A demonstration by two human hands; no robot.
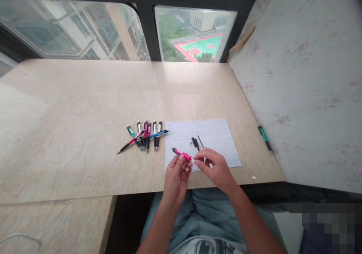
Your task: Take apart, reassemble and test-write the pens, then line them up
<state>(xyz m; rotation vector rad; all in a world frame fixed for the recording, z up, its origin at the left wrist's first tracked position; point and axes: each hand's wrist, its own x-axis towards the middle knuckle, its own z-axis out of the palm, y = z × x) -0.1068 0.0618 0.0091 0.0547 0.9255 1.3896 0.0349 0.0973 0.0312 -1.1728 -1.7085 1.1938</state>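
Pink pen [182,154]: held up over the near part of the paper, its clip end pointing far left and its pale end [192,159] toward the right.
Left grip [177,173]: grasping the pink barrel; best kept firm so the barrel neither rolls nor tips.
Right grip [213,166]: thumb and forefinger appear pinched on the pale end; any push, pull or twist should probably run straight along the barrel, lightly, to avoid bending it.
Loose parts: black pieces [195,143] and a thin dark rod [200,141] lie just beyond the right grip; a careless knuckle could sweep them away.
Paper [223,157]: beneath, a pale ground against which dark parts show well.
Tabletop [85,148]: crossed pens [149,130] left, one green pen [264,138] far right.
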